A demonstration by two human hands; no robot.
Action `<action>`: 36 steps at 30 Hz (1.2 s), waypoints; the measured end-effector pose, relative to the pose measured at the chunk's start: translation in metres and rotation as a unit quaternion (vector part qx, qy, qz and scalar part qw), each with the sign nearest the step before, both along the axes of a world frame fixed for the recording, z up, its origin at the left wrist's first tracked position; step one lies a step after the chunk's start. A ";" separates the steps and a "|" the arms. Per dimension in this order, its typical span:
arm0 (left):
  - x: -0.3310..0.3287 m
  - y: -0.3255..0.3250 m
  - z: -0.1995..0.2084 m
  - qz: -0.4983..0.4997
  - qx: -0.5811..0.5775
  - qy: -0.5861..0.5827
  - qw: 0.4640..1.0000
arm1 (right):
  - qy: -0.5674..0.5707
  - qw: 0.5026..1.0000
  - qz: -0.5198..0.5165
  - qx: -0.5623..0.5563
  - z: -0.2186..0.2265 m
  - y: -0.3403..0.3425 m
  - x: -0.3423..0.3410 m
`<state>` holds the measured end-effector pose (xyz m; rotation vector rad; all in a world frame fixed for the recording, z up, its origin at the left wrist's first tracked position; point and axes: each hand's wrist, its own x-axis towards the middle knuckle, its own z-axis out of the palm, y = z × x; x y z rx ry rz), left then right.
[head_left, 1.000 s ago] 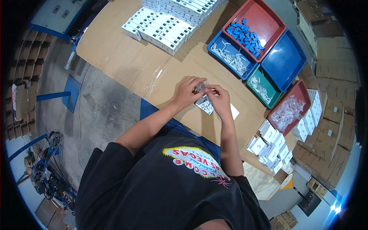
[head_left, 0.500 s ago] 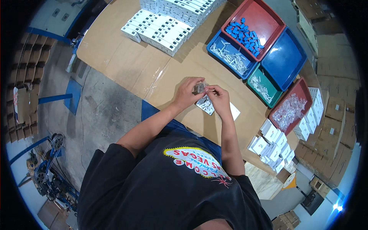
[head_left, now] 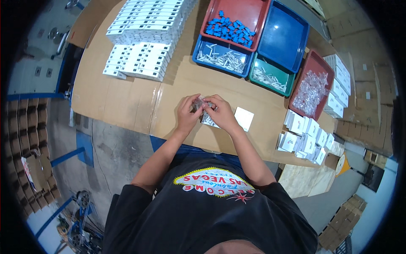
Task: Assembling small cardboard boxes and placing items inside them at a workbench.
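Both hands, left hand (head_left: 187, 113) and right hand (head_left: 220, 112), unmoved at table's near edge; fingers still pinch the clear packet (head_left: 202, 106); no progress.

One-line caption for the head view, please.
Both hands, left and right, pinch a small clear bag over a cardboard-topped table beside part trays.

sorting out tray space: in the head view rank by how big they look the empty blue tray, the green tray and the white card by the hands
1. empty blue tray
2. green tray
3. white card, clearly smallest

The trays lie farther from the camera, so their true sizes are less sure.
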<state>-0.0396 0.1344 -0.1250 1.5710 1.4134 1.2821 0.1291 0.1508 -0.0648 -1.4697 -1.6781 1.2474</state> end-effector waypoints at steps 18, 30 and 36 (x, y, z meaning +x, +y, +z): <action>0.003 0.002 -0.002 0.008 -0.023 0.015 1.000 | 0.005 0.965 -0.248 0.079 -0.023 0.051 0.125; 0.004 0.004 -0.003 0.007 -0.025 0.034 0.999 | -0.259 0.909 -0.286 0.160 -0.032 0.059 0.186; 0.005 0.005 -0.003 0.003 -0.017 0.047 0.999 | -0.260 0.912 -0.284 0.139 -0.034 0.072 0.190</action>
